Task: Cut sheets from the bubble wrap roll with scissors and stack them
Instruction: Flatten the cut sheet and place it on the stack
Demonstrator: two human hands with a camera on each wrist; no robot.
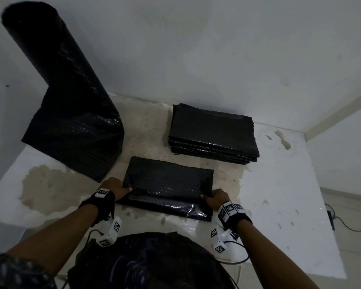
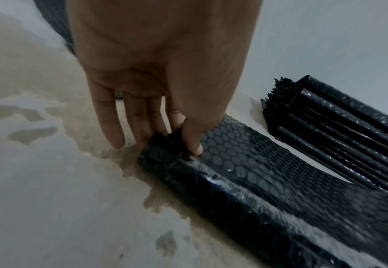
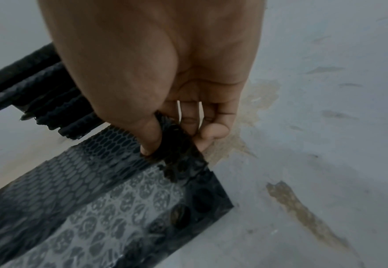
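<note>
A cut sheet of black bubble wrap (image 1: 167, 184) lies folded on the white floor in front of me. My left hand (image 1: 118, 187) pinches its left edge between thumb and fingers (image 2: 191, 143), gripping the sheet (image 2: 245, 172). My right hand (image 1: 215, 198) pinches the right edge, thumb on top (image 3: 149, 141) of the sheet (image 3: 101, 190). The tall black bubble wrap roll (image 1: 56, 80) stands at the far left, its loose end trailing onto the floor. A stack of folded sheets (image 1: 213, 134) sits by the far wall. I see no scissors.
The floor (image 1: 279, 184) is white with brown worn patches. Walls close in at the back and right. A black cable (image 1: 340, 220) lies on the floor at the right. My dark-clothed lap fills the bottom centre.
</note>
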